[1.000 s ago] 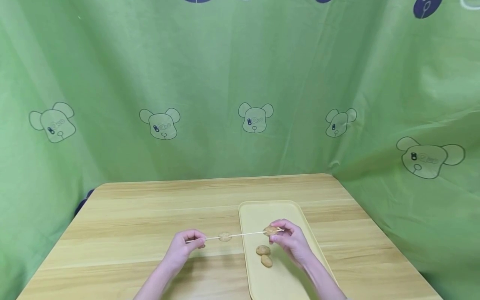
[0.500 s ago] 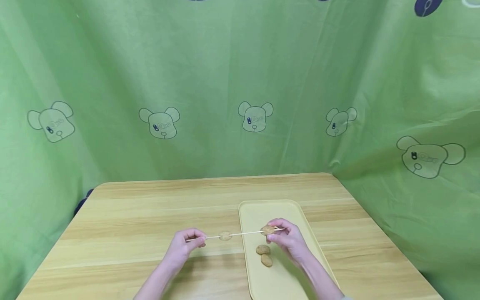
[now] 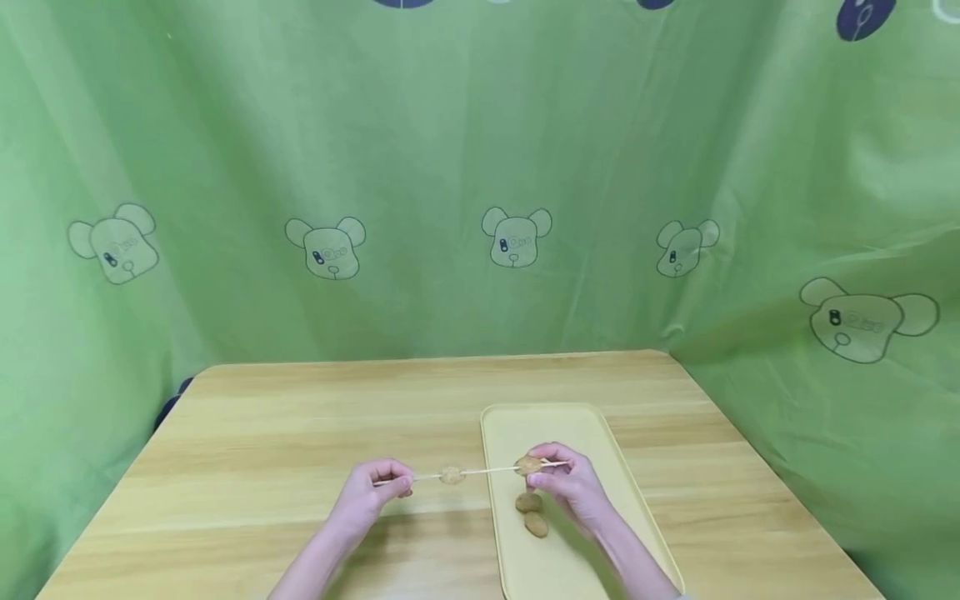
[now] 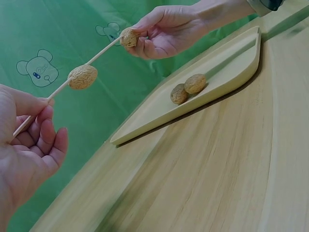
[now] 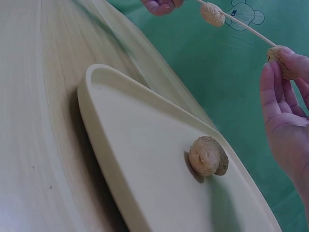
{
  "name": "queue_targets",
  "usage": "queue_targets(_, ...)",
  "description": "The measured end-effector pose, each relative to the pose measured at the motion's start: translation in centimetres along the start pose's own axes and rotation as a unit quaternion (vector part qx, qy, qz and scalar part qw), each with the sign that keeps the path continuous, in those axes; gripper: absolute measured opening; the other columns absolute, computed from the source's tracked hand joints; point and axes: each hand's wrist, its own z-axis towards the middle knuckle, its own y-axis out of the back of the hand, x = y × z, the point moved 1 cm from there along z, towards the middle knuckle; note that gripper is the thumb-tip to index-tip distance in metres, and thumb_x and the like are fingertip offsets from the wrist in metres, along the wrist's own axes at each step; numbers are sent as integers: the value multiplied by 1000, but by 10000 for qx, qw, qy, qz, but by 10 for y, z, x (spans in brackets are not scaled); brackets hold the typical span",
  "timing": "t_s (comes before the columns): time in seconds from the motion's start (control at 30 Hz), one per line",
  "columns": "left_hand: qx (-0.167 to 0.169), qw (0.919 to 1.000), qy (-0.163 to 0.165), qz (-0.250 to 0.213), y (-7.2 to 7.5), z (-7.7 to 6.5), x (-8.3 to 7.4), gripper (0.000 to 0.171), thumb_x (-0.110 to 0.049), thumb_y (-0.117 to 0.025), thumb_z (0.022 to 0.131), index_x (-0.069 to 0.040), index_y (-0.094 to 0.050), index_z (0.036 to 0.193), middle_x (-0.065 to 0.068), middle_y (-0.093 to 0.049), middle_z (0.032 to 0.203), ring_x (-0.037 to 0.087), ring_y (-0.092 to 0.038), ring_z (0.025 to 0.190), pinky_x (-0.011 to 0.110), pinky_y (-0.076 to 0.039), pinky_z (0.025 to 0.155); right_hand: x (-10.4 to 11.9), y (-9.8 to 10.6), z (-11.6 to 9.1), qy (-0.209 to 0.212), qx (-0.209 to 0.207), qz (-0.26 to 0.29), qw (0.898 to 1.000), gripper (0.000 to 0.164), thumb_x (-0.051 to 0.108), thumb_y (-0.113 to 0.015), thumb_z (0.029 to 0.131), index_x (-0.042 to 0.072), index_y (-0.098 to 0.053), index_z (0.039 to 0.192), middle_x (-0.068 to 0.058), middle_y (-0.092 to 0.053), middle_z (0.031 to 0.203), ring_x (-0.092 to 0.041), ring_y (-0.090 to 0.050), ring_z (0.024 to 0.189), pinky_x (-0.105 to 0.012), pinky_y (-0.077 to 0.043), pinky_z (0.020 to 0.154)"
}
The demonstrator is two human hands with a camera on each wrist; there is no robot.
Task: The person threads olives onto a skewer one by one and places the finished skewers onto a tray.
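Observation:
My left hand (image 3: 360, 496) pinches a thin wooden skewer (image 3: 491, 470) near its left end, between thumb and fingers. Threaded on it partway along is a brown, wrinkled oval ball (image 4: 83, 77). A second wrinkled ball (image 3: 528, 465) is on the skewer farther right, gripped by the fingertips and thumb of my right hand (image 3: 573, 487). In the head view the skewer's right end sticks out past this ball, across the fingers. The skewer is held level above the table and the tray's left edge.
A pale yellow rectangular tray (image 3: 577, 421) lies on the wooden table (image 3: 300, 425). Two more wrinkled balls (image 4: 187, 89) rest on it against each other, below the right hand. A green curtain (image 3: 420, 167) with bear-head prints hangs behind and beside the table.
The right hand and its ball have moved slightly left along the skewer, nearer the first ball, and more of the skewer's right end shows. The left hand keeps its grip.

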Motion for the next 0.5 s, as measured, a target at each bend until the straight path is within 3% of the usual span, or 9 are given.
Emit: queue_targets(0.5, 60, 9999, -58, -92, -5, 1, 2, 19, 1, -59, 83, 18, -56, 92, 10, -60, 78, 11, -56, 71, 27, -49, 75, -3, -2, 2, 32, -18, 34, 10000, 32, -15, -54, 76, 8, -63, 97, -2, -67, 90, -10, -63, 79, -22, -52, 74)
